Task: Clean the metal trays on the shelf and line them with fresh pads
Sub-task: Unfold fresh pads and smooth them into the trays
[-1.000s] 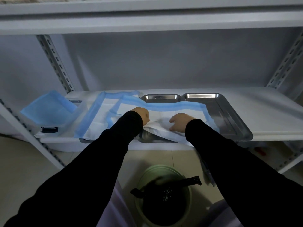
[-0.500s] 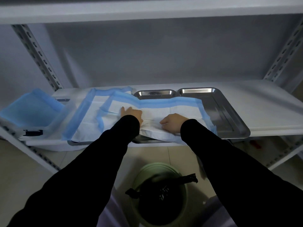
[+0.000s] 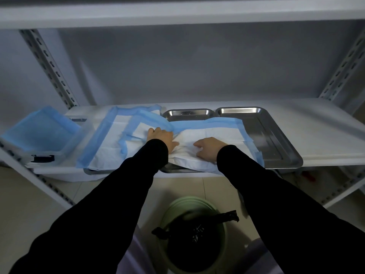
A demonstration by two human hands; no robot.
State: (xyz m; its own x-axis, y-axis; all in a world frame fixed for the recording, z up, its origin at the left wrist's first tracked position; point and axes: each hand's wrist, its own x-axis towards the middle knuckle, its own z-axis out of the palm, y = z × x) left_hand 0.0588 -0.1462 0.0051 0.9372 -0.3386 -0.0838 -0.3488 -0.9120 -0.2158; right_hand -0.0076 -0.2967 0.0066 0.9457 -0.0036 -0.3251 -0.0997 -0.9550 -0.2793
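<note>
Three metal trays stand side by side on the white shelf (image 3: 324,135). The right tray (image 3: 276,147) is bare. A white pad with a blue border (image 3: 215,131) lies crumpled over the middle tray (image 3: 188,113), only the tray's far end showing. Another pad (image 3: 106,147) covers the left tray (image 3: 92,172). My left hand (image 3: 161,136) presses on the middle pad's left part, fingers spread. My right hand (image 3: 207,148) rests on the bunched pad, fingers bent into the folds.
A clear box holding a stack of blue pads (image 3: 41,131) sits at the shelf's left end. Below the shelf, a green bin with a black bag (image 3: 194,236) stands on the tiled floor. Perforated uprights (image 3: 49,68) frame the shelf.
My left hand slid left and farther onto the pad. The pad's middle has bunched up more between my hands. The right hand stayed in about the same spot.
</note>
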